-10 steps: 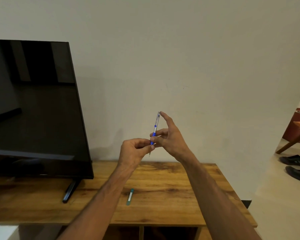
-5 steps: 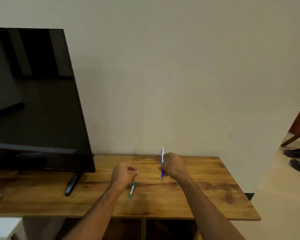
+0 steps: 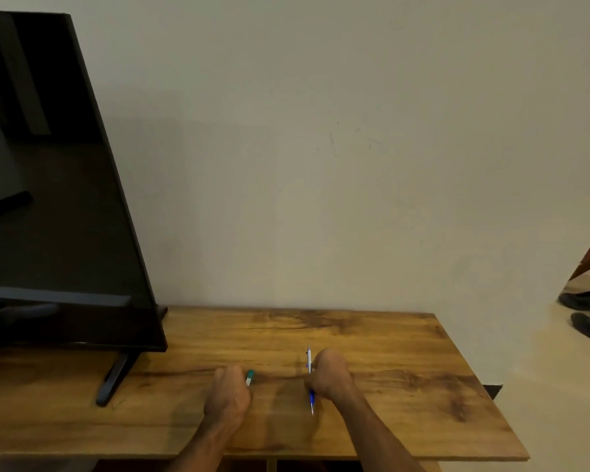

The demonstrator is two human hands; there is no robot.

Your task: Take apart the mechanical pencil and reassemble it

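Right hand (image 3: 329, 373) is low over the desk (image 3: 406, 386), fingers clenched round the blue-and-silver mechanical pencil (image 3: 311, 398), which stands near upright with its tip lowest. Left hand (image 3: 229, 393) sits beside it, fingers curled at the end of a small green tube (image 3: 249, 377). Gripping or just touching, I can't tell.

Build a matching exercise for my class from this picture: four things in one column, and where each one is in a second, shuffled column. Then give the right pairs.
Things
1. mechanical pencil
2. small green and white piece
3. television
4. dark shoes

Places
A. on the floor at the far right
B. at the left hand, partly hidden by it
C. gripped in the right hand
D. standing on the left end of the wooden table

Pairs: 1-C, 2-B, 3-D, 4-A
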